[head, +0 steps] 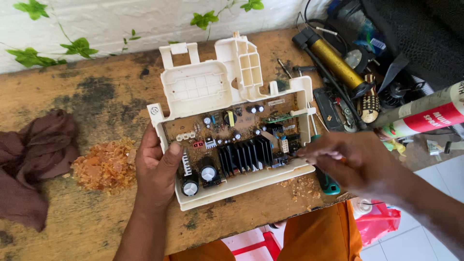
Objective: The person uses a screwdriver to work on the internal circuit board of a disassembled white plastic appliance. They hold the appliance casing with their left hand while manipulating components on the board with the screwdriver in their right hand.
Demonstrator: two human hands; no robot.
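Gripping the cream circuit-board housing with our left hand — our right hand pinches a thin tool, blurred, at the board's edge.

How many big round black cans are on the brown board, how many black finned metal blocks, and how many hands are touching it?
Big round black cans: 2, one by the thumb, one beside it
Black finned blocks: 1
Hands: 2, left hand and right hand
Total: 5
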